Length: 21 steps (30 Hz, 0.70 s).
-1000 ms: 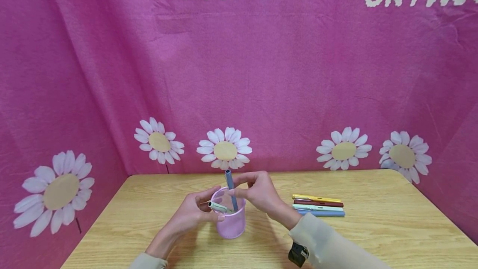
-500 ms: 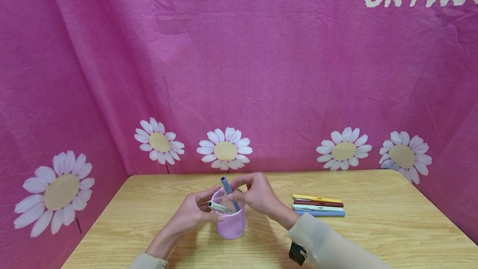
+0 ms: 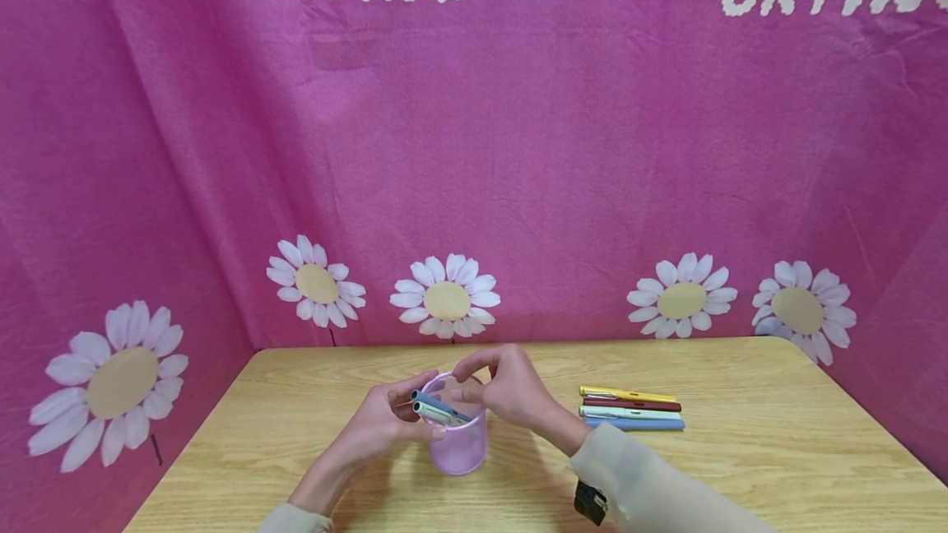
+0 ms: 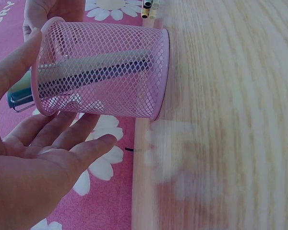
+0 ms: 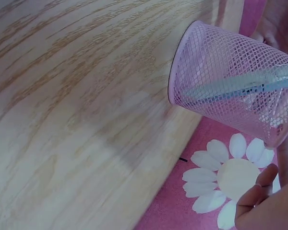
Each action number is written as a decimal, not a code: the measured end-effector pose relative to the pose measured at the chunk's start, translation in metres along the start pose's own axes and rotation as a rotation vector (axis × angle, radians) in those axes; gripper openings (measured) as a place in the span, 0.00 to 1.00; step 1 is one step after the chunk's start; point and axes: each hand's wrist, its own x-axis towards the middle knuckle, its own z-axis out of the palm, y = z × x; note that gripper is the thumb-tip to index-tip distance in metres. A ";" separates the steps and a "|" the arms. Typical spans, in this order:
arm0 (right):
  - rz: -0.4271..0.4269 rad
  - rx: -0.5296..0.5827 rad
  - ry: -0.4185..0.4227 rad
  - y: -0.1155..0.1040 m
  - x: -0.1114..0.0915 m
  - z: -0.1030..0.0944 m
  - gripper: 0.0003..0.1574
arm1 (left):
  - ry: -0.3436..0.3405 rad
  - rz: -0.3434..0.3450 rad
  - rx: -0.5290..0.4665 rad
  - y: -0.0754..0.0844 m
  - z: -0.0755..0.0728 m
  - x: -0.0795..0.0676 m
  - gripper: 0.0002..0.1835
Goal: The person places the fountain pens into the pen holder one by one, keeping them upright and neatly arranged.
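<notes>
A pink mesh pen cup (image 3: pixel 459 451) stands upright on the table. My left hand (image 3: pixel 374 426) grips its rim from the left, thumb on the near side and fingers behind. Inside lean a blue-grey pen (image 3: pixel 422 398) and a pale green pen (image 3: pixel 432 412), side by side, their capped ends over the left rim. Through the mesh (image 5: pixel 230 72) in the right wrist view, both lie slanted towards the base. My right hand (image 3: pixel 518 389) hovers at the cup's right rim, thumb and forefinger apart with nothing between them. Whether it touches the rim, I cannot tell.
Right of the cup, a yellow pen (image 3: pixel 629 393), a dark red pen (image 3: pixel 637 404), a pale mint pen (image 3: pixel 629 412) and a blue pen (image 3: pixel 637 424) lie in a row on the wooden table (image 3: pixel 778 451). A pink flowered cloth (image 3: pixel 563 187) hangs behind and at the sides.
The blue-grey pen has gone from upright in my right fingers to leaning left beside the pale green pen. My right fingers have let go of it. The left hand has stayed put.
</notes>
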 end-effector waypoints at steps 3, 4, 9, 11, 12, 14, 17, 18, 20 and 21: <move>-0.010 -0.025 0.006 -0.003 -0.003 -0.006 0.10 | 0.010 -0.006 0.005 0.000 0.000 0.000 0.46; -0.012 -0.035 0.008 -0.003 -0.003 -0.009 0.10 | 0.013 -0.004 0.012 -0.001 0.000 0.000 0.46; -0.018 -0.101 0.006 -0.006 -0.011 -0.025 0.09 | 0.018 0.003 0.022 -0.001 0.000 0.000 0.47; -0.023 -0.122 0.004 -0.006 -0.015 -0.032 0.09 | 0.014 0.009 0.016 0.000 -0.001 -0.001 0.47; -0.025 -0.133 0.003 -0.006 -0.017 -0.036 0.09 | 0.013 0.010 0.013 0.000 -0.001 -0.001 0.47; -0.029 -0.151 -0.004 -0.004 -0.022 -0.044 0.10 | 0.014 0.017 0.015 0.000 -0.001 -0.001 0.47; -0.028 -0.181 -0.019 -0.002 -0.031 -0.056 0.10 | 0.018 0.027 0.021 0.000 -0.002 -0.002 0.47; -0.025 -0.192 -0.024 -0.001 -0.034 -0.060 0.10 | 0.020 0.026 0.022 0.000 -0.002 -0.001 0.47; -0.014 -0.212 -0.028 0.002 -0.040 -0.068 0.09 | 0.022 0.026 0.021 0.000 -0.001 -0.001 0.47; -0.015 -0.218 -0.028 0.003 -0.043 -0.072 0.09 | 0.022 0.025 0.022 0.000 -0.001 -0.001 0.47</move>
